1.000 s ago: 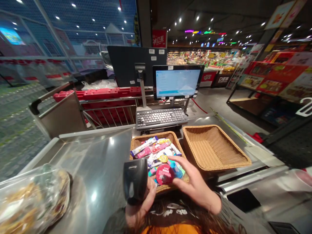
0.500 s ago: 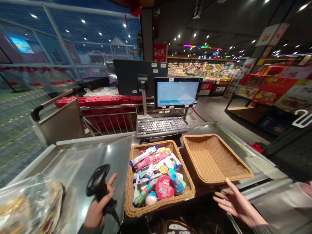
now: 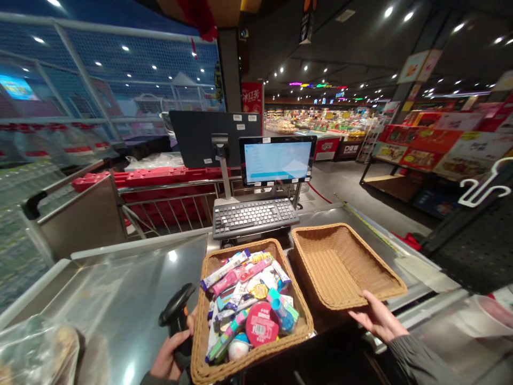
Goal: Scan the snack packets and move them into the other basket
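A black handheld barcode scanner (image 3: 178,309) is in my left hand (image 3: 170,350), whose fingers wrap round its handle. Those fingers come up against the left side of a wicker basket (image 3: 197,342) heaped with small packaged sweets and toys. Among the goods on top are a round red tub (image 3: 262,324) and a blue-capped bottle (image 3: 284,316). To the right, my right hand (image 3: 379,319) grips the front rim of a second wicker basket (image 3: 336,272), thumb over the edge and fingers beneath. The woven bottom of this basket shows.
Behind the baskets stand a black keyboard (image 3: 254,215) and a lit monitor (image 3: 278,161). Clear-bagged food (image 3: 40,347) lies at the left on the metal counter (image 3: 116,299). A white hanger (image 3: 487,184) hangs at the right, near stacked red boxes (image 3: 417,147).
My right hand has gone from open beside the right basket to holding its front rim. My left hand has brought the scanner right, against the filled basket. The camera view has shifted slightly.
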Available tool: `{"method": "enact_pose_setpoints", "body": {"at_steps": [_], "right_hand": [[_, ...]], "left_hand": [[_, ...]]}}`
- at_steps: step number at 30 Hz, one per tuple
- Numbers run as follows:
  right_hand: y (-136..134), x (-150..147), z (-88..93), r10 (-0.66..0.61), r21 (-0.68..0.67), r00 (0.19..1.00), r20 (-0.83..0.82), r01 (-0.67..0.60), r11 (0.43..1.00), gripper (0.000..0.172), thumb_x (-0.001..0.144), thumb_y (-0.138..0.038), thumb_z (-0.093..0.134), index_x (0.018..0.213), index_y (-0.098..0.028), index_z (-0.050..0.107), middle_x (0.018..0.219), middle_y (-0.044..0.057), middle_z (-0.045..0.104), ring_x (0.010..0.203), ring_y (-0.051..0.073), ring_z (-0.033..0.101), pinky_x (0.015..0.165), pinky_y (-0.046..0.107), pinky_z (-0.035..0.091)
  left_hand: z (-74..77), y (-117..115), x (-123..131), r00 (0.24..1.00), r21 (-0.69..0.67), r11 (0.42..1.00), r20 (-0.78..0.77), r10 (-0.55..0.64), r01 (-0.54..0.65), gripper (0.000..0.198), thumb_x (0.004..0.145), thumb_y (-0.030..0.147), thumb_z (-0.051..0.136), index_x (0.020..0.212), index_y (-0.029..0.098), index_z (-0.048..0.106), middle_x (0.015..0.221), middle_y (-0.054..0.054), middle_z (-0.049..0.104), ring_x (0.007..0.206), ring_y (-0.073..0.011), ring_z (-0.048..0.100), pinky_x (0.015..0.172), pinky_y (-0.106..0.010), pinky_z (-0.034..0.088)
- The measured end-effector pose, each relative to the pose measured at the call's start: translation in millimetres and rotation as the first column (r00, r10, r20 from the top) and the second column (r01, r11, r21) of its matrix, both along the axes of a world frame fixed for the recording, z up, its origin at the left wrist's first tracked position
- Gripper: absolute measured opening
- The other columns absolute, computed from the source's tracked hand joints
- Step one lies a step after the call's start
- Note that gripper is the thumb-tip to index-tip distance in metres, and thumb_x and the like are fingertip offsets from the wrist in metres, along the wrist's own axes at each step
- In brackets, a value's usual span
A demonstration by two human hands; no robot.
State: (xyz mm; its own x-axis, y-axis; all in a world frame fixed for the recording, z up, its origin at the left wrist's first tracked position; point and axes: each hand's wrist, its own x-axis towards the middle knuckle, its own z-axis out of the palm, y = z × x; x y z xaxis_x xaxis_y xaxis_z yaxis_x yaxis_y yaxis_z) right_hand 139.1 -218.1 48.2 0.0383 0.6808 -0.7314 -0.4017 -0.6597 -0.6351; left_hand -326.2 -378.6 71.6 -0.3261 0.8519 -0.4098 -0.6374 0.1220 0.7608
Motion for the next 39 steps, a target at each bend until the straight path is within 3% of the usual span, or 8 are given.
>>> {"method": "enact_pose_setpoints", "body": {"at_steps": [6,9,17,22,29,33,36,39], "right_hand": [[-11,23,6.4,-0.168,0.101,0.986,0.026,0.164,0.981,0.026,0.074,-0.011,0.061,0.099,-0.017,0.057,0.076,0.004,0.072,0.065,0.018,0.072,0.061,0.026,0.062],[-13,41,24.4,-0.245,0.194,0.969,0.045,0.232,0.953,0.023,0.071,-0.013,0.062,0.092,-0.021,0.057,0.077,-0.001,0.071,0.066,0.014,0.07,0.061,0.021,0.061],[-19,59,84.8,-0.376,0.351,0.922,0.095,0.322,0.879,0.017,0.07,-0.028,0.063,0.087,-0.025,0.064,0.09,0.005,0.074,0.084,0.021,0.07,0.083,0.032,0.063],[-35,52,111.4,-0.385,0.385,0.915,0.117,0.316,0.867,0.015,0.069,-0.031,0.062,0.083,-0.027,0.065,0.093,0.007,0.075,0.099,0.026,0.07,0.091,0.039,0.059],[-54,16,137.6,-0.377,0.401,0.926,-0.007,0.348,0.847,0.031,0.061,-0.031,0.073,0.091,-0.021,0.069,0.092,0.004,0.076,0.097,0.027,0.071,0.092,0.04,0.058],[-69,-25,146.6,-0.227,0.41,0.965,-0.13,0.261,0.874,0.041,0.059,-0.027,0.081,0.099,-0.024,0.071,0.099,0.004,0.076,0.1,0.028,0.07,0.094,0.041,0.056],[-87,-65,143.0,-0.019,0.417,0.963,-0.269,0.134,0.899,0.036,0.073,-0.036,0.076,0.107,-0.025,0.071,0.107,0.005,0.075,0.104,0.027,0.069,0.096,0.044,0.054],[-105,-103,135.9,0.212,0.392,0.896,-0.39,-0.047,0.919,0.038,0.083,-0.041,0.067,0.116,-0.023,0.067,0.112,0.008,0.074,0.108,0.028,0.068,0.096,0.047,0.053]], "left_hand": [[-1.4,6,2,1.0,-0.016,1.0,0.014,-0.02,0.02,0.029,0.05,0.033,0.073,0.052,0.021,0.047,0.06,-0.002,0.056,0.086,-0.0352,0.066,0.079,-0.048,0.057],[-4.8,13,14,0.999,-0.025,0.999,0.008,-0.04,0.041,0.026,0.051,0.029,0.074,0.053,0.019,0.05,0.056,-0.001,0.053,0.079,-0.0315,0.067,0.077,-0.045,0.057],[-17.0,62,77,0.966,0.069,0.963,-0.029,-0.259,0.26,0.023,0.058,0.028,0.072,0.056,0.017,0.052,0.06,-0.001,0.055,0.059,-0.0162,0.059,0.064,-0.032,0.056],[-18.6,111,123,0.89,0.177,0.877,0.009,-0.456,0.447,0.02,0.061,0.028,0.068,0.059,0.018,0.05,0.097,-0.011,0.069,0.102,-0.032,0.066,0.086,-0.049,0.057],[-39.7,168,190,0.838,0.21,0.826,0.048,-0.544,0.524,0.021,0.054,0.026,0.071,0.058,0.016,0.053,0.14,-0.016,0.053,0.143,-0.0406,0.031,0.109,-0.055,0.038],[-32.4,146,173,0.928,0.302,0.9,0.102,-0.358,0.314,0.021,0.06,0.024,0.075,0.066,0.015,0.057,0.145,-0.017,0.049,0.144,-0.0403,0.029,0.111,-0.06,0.033],[-11.0,95,118,0.995,0.317,0.945,0.042,-0.091,0.074,0.021,0.066,0.026,0.077,0.071,0.015,0.059,0.137,-0.016,0.057,0.138,-0.0402,0.04,0.11,-0.06,0.037],[18.2,33,47,0.971,0.281,0.945,-0.117,0.207,-0.167,0.028,0.066,0.029,0.079,0.063,0.015,0.055,0.126,-0.011,0.064,0.133,-0.0411,0.047,0.105,-0.06,0.043]]}}
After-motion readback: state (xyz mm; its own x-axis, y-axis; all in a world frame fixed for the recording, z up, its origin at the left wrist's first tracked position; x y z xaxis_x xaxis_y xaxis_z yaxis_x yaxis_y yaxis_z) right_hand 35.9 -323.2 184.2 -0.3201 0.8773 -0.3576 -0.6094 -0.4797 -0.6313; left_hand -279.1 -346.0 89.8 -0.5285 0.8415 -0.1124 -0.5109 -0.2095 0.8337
